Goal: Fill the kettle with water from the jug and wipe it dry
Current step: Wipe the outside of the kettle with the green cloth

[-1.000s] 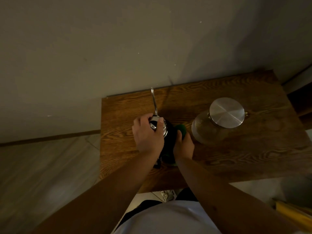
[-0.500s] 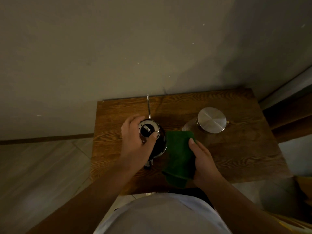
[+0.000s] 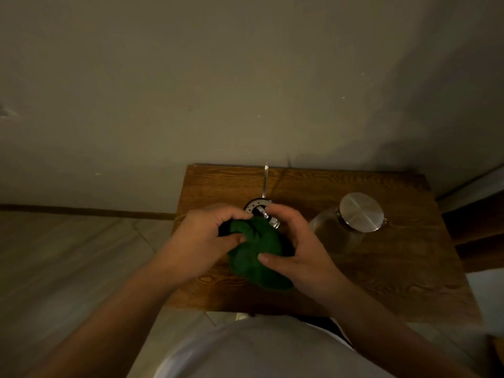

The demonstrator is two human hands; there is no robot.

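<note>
Now that your left hand (image 3: 201,241) has joined your right hand (image 3: 297,249), both gripping the cloth (image 3: 256,252) over the kettle (image 3: 260,211), with the jug (image 3: 341,230) at three o'clock, you're drying.

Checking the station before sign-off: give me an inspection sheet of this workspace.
Surface: wooden table against the wall, bare wood showing.
Job's things: kettle upright, lid on, thin spout pointing to the wall; green cloth draped over its near side; glass jug to its right, metal lid on.
Clutter: nothing seen.
Grips: left hand and right hand both press the cloth on the kettle.
Cables: nothing seen.
Surroundings: plain wall, tiled floor.
</note>
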